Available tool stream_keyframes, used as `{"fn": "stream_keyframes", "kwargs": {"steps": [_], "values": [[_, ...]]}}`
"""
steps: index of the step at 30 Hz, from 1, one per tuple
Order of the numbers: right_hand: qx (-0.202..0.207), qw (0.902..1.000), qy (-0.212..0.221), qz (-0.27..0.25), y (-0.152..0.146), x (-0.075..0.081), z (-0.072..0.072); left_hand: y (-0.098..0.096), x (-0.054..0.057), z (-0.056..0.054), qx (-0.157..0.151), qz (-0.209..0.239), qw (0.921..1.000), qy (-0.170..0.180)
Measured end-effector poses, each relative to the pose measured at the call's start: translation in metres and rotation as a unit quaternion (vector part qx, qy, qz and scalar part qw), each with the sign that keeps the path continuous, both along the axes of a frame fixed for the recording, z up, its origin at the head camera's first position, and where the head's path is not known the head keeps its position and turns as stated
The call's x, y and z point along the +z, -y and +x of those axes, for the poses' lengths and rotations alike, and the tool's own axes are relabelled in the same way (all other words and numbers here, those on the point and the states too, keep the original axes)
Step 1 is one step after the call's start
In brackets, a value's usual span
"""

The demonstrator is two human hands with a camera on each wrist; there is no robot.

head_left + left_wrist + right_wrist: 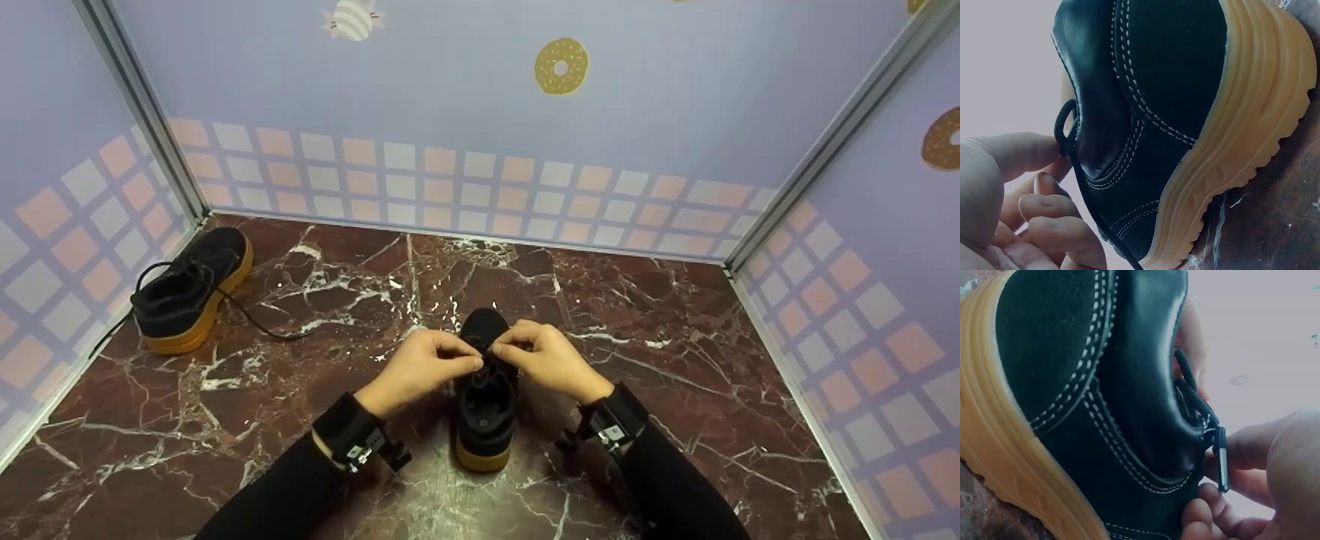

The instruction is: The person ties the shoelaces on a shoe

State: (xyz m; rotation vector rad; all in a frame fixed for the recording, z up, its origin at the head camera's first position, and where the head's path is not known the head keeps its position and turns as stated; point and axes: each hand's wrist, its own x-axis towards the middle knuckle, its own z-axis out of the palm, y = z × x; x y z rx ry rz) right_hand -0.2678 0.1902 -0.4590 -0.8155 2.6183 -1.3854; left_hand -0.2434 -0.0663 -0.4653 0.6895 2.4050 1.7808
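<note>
A black shoe (484, 435) with a tan sole stands on the floor between my hands, its toe pointing away. My left hand (421, 371) pinches a black shoelace (1063, 126) between thumb and finger; in the left wrist view it forms a small loop there and a strand runs down along the shoe's side. From the other side, my right hand (553, 363) pinches the lacing close over the tongue. A lace end (1222, 461) with a hard tip hangs by that thumb in the right wrist view. The fingers partly hide the lacing.
A second black shoe (191, 289) with a tan sole sits at the left wall, its long loose lace (259, 326) trailing over the dark red marbled floor (637, 435). Lilac panels with printed squares (480, 180) enclose the floor at the back and both sides.
</note>
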Motion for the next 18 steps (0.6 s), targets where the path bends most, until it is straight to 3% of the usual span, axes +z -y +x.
{"fn": "stream_keyframes", "kwargs": {"steps": [8, 18], "values": [[-0.006, 0.9942, 0.082, -0.069, 0.0002, -0.0014, 0.0003, 0.0002, 0.0013, 0.001, -0.001, -0.004, 1.0, 0.001], [-0.024, 0.9616, 0.213, -0.171, 0.0074, -0.0006, -0.0025, 0.0004, 0.0022, 0.0022, -0.008, 0.005, 0.9999, 0.011]]}}
